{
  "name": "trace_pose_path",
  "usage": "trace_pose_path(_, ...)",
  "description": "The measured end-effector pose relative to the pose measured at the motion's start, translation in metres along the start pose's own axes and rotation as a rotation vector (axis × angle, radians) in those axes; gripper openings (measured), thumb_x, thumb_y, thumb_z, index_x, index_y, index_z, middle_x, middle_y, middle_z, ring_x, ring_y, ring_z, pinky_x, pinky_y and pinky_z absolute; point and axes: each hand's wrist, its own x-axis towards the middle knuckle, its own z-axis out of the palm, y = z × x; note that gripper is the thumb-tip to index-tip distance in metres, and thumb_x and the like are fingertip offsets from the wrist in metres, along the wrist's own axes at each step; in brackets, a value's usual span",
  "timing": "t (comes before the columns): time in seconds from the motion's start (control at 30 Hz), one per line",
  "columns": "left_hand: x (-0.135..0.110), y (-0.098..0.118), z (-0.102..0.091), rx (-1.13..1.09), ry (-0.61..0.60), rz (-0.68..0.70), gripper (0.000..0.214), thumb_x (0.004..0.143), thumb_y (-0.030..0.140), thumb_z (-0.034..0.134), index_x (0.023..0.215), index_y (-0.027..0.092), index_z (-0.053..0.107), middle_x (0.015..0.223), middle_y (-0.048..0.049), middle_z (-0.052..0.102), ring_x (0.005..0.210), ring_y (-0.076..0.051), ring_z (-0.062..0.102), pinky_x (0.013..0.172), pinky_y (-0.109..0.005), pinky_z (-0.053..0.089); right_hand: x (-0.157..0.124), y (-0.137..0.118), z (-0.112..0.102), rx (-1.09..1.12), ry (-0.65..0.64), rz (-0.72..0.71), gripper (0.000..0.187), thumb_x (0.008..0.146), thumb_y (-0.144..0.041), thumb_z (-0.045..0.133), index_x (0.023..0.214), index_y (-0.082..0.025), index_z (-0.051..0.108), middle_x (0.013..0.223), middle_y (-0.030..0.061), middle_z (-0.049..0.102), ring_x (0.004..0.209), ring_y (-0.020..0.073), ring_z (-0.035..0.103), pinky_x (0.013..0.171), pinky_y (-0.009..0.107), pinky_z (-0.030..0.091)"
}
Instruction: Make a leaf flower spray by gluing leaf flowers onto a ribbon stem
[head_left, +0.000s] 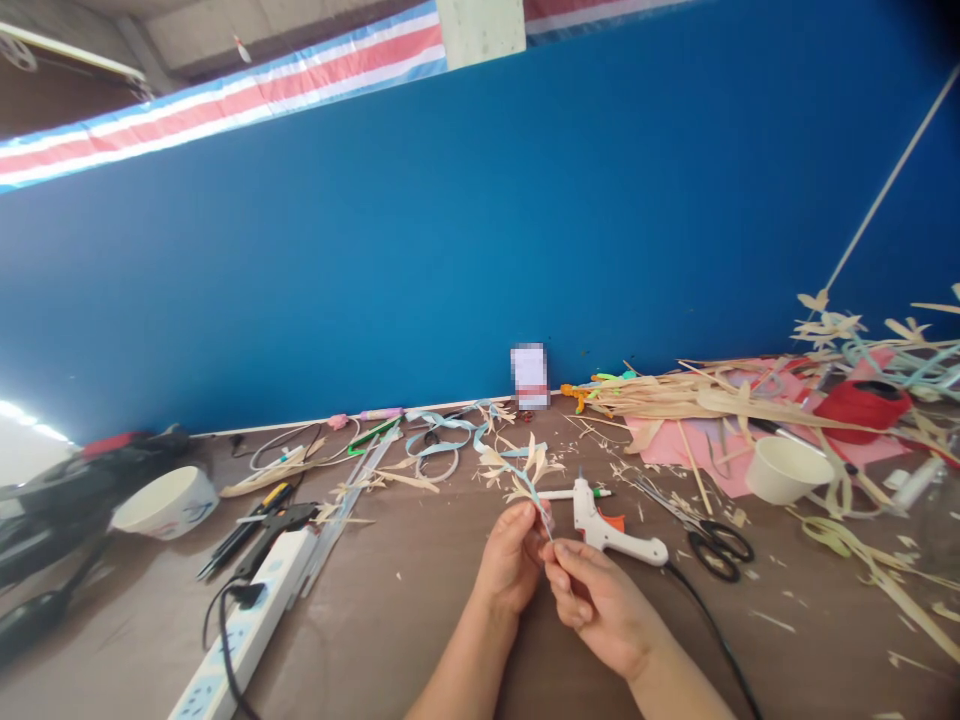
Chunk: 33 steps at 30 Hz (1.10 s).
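Both of my hands meet low in the middle of the brown table [390, 620]. My left hand [512, 558] and my right hand [600, 600] are closed in a pinch on the same small piece, a pale blue strip with straw-coloured leaves [527, 477] that rises from my fingers. A white glue gun [606, 528] lies on the table just behind my right hand, its black cord [712, 630] running back to the right.
Black-handled scissors [712, 545] lie right of the glue gun. A white cup [784, 468], a red object [862, 408] and heaps of dried straw strips [697, 400] fill the right side. A white power strip [247, 630], a bowl [166, 502], and tools lie left. A blue wall [480, 250] stands behind.
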Motion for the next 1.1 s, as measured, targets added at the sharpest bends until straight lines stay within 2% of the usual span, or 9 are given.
trace_pose_path(0.23,-0.0018,-0.0009,-0.0012,0.006,-0.019,0.003,0.024,0.059,0.028,0.074,0.063,0.011,0.059,0.056,0.0015,0.050,0.049,-0.005,0.046,0.045,-0.015,0.034,-0.0019,0.0070,-0.0003,0.131,-0.073,0.066,0.017,0.072,-0.028,0.067,0.072,-0.013,0.059,0.051,-0.0072,0.046,0.032,-0.0015,0.025,0.036,0.015,0.015)
trace_pose_path(0.33,-0.0019,-0.0009,-0.0013,0.008,-0.050,-0.016,0.024,0.059,0.028,0.074,0.064,0.011,0.058,0.056,0.0018,0.050,0.048,-0.005,0.045,0.045,-0.016,0.033,-0.0032,0.0076,0.0007,0.173,-0.081,0.083,0.018,0.071,-0.028,0.067,0.071,-0.013,0.058,0.050,-0.0079,0.044,0.032,-0.0015,0.023,0.036,0.015,0.015)
trace_pose_path(0.53,-0.0008,-0.0006,-0.0015,0.002,-0.022,-0.038,0.026,0.055,0.028,0.076,0.065,0.010,0.060,0.055,0.0016,0.050,0.049,-0.005,0.045,0.043,-0.015,0.032,-0.0058,0.0066,0.0005,0.174,-0.078,0.086,0.018,0.070,-0.028,0.068,0.073,-0.014,0.058,0.051,-0.0085,0.043,0.033,-0.0013,0.021,0.036,0.014,0.016)
trace_pose_path(0.83,0.0010,-0.0011,0.0002,0.024,-0.004,-0.051,0.028,0.062,0.034,0.071,0.073,0.009,0.063,0.055,0.0002,0.053,0.040,-0.004,0.043,0.037,-0.015,0.032,-0.0048,0.0057,-0.0022,0.053,0.039,0.013,0.022,0.068,-0.033,0.069,0.073,-0.014,0.059,0.052,-0.0080,0.043,0.034,-0.0013,0.021,0.036,0.015,0.016)
trace_pose_path(1.1,0.0004,-0.0010,0.0045,-0.007,0.018,-0.026,0.028,0.060,0.031,0.072,0.076,0.010,0.061,0.050,0.0034,0.051,0.035,-0.002,0.038,0.034,-0.014,0.029,-0.0058,0.0076,0.0019,-0.082,0.131,-0.052,0.023,0.068,-0.034,0.069,0.070,-0.014,0.058,0.052,-0.0062,0.046,0.035,-0.0007,0.025,0.038,0.016,0.016)
